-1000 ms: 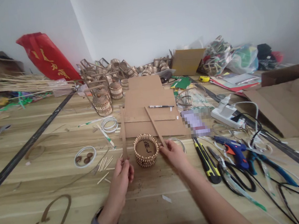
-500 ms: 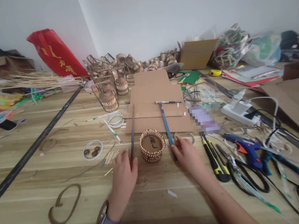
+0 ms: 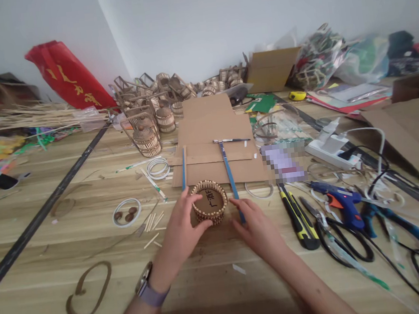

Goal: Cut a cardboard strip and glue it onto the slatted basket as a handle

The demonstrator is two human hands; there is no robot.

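A small round basket (image 3: 223, 217) of short pale sticks, its brown cardboard bottom bearing black characters, stands on the table. My left hand (image 3: 181, 225) is at its left side, thumb and forefinger spread around the wall and seeming to touch it. A blue-edged strip (image 3: 184, 172) lies beyond that hand, its near end hidden by the fingers. To the basket's right, my right hand (image 3: 255, 222) is open, fingers apart, close to the wall but not gripping it. Its fingers lie by the near end of a second blue strip (image 3: 228, 170).
Cardboard sheets (image 3: 213, 126) lie behind the basket, with a pen (image 3: 231, 140) across them. At right are a utility knife (image 3: 300, 220), scissors (image 3: 340, 238), a glue gun (image 3: 339, 200) and pliers (image 3: 402, 225). Finished lidded baskets (image 3: 147, 139) stand back left. A tape ring (image 3: 127, 212) lies left.
My left hand has let go of the left strip and moved right to the basket. That strip now shows its blue side. My right hand has come off the right strip, closer to the basket.
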